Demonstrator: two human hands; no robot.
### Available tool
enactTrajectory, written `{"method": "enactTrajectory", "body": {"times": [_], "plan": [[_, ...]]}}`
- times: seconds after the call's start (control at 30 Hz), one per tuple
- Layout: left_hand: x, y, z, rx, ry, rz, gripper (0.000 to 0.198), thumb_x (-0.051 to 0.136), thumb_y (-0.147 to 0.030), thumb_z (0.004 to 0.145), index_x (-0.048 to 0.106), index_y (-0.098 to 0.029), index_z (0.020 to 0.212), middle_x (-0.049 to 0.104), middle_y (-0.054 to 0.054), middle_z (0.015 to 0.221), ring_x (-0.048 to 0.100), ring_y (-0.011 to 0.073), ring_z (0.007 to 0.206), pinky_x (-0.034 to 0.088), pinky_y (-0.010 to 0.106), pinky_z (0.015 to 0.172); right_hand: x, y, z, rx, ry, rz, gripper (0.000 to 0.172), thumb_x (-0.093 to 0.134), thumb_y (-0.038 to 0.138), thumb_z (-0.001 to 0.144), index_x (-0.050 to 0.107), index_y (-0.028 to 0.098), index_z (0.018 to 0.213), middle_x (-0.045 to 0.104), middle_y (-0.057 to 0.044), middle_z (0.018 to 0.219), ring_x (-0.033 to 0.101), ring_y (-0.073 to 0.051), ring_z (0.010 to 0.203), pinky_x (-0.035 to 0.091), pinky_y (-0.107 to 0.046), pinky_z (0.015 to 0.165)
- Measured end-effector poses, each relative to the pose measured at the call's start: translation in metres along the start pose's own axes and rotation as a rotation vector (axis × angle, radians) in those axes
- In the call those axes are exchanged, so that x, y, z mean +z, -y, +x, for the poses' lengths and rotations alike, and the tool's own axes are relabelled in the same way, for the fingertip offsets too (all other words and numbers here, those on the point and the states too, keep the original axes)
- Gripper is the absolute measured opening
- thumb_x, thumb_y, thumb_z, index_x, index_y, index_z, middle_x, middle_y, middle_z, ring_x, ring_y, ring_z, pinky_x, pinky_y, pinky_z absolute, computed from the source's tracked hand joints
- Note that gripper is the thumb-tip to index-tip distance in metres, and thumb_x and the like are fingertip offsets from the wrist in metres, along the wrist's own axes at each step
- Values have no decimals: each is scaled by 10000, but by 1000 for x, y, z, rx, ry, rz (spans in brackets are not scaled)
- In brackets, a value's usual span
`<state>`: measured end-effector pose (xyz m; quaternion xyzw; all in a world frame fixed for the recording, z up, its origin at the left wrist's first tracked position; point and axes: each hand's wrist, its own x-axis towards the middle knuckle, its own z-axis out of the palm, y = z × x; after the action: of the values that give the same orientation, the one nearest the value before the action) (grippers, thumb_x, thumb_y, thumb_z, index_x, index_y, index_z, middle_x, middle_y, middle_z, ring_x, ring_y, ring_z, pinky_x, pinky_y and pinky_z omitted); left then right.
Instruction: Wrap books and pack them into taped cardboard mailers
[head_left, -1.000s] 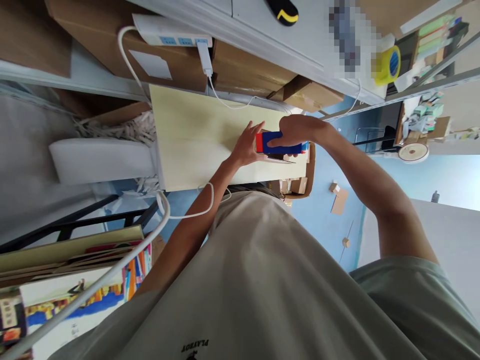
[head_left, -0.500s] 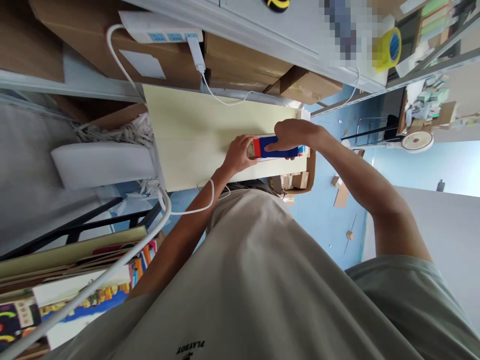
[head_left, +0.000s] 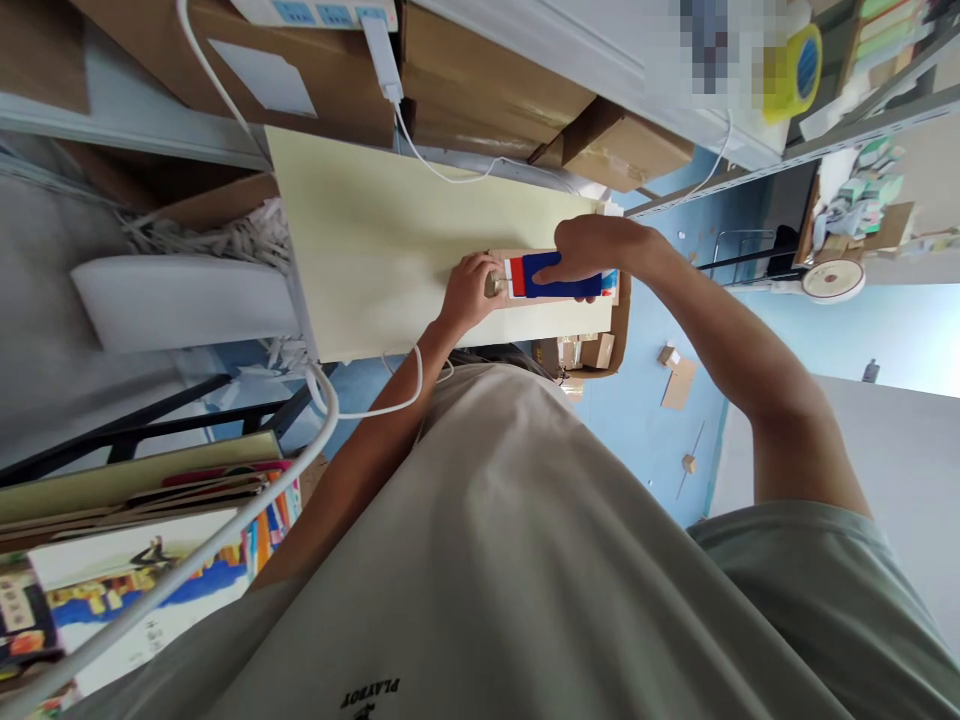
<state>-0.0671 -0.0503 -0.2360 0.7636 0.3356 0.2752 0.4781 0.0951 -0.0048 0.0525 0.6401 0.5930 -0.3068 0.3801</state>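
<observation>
A flat blue box with a red band and a white end (head_left: 555, 276) is in my right hand (head_left: 596, 250), the thumb lying across its top and fingertips showing at its lower edge. Under and around it shows a brown cardboard box (head_left: 517, 303) on the cream-coloured table (head_left: 375, 240). My left hand (head_left: 469, 292) is curled round the left end of that cardboard box. Between its thumb and fingers something small and shiny shows, too small to make out.
Behind the table stand large cartons (head_left: 487, 80), with a white power strip (head_left: 337, 14) and a plugged-in charger cable. A carton of small boxes (head_left: 600, 350) is at the table's right end. At left are shredded paper (head_left: 225, 235) and a white cable (head_left: 322, 420) crossing my left arm.
The blue box has shifted slightly relative to the cardboard, so more of its white end and the brown cardboard shows. My left fingers sit a little further back. The view has tilted.
</observation>
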Motion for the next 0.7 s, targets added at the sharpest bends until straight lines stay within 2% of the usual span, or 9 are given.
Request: {"method": "enactTrajectory", "body": {"times": [0.2, 0.4, 0.5, 0.6, 0.7], "plan": [[-10, 3, -4, 18, 70, -13, 443, 822, -245, 889, 692, -241, 1313, 727, 164, 1512, 638, 408, 1488, 510, 618, 1315, 15, -43, 11, -26, 59, 51, 782, 759, 945, 903, 848, 171, 962, 770, -129, 781, 783, -351, 895, 556, -407, 769], [-8, 2, -12, 6, 67, -14, 427, 768, -289, 961, 680, -250, 1377, 705, 153, 1568, 622, 375, 1538, 499, 595, 1359, 21, -65, 5, -17, 183, 137, 826, 698, 966, 934, 863, 158, 995, 804, -128, 811, 778, -312, 850, 562, -406, 793], [-5, 1, -16, -17, 55, 2, 443, 756, -303, 983, 668, -243, 1413, 698, 159, 1583, 616, 368, 1557, 481, 581, 1381, 27, -75, 0, -51, 174, 153, 829, 660, 960, 963, 850, 155, 1008, 802, -134, 790, 768, -304, 821, 569, -410, 781], [-4, 2, -17, -39, 53, 23, 466, 763, -328, 991, 661, -235, 1437, 691, 168, 1596, 607, 373, 1581, 464, 576, 1397, 28, -72, -1, -151, 127, 176, 799, 625, 919, 1010, 842, 151, 1049, 805, -152, 801, 784, -321, 863, 594, -413, 796], [-1, 8, -19, -101, 30, 38, 532, 796, -393, 980, 659, -221, 1465, 682, 189, 1615, 591, 397, 1607, 464, 596, 1397, 17, -48, 4, -277, 9, 139, 728, 684, 860, 1003, 840, 152, 1077, 810, -167, 836, 806, -370, 953, 618, -420, 828]]}}
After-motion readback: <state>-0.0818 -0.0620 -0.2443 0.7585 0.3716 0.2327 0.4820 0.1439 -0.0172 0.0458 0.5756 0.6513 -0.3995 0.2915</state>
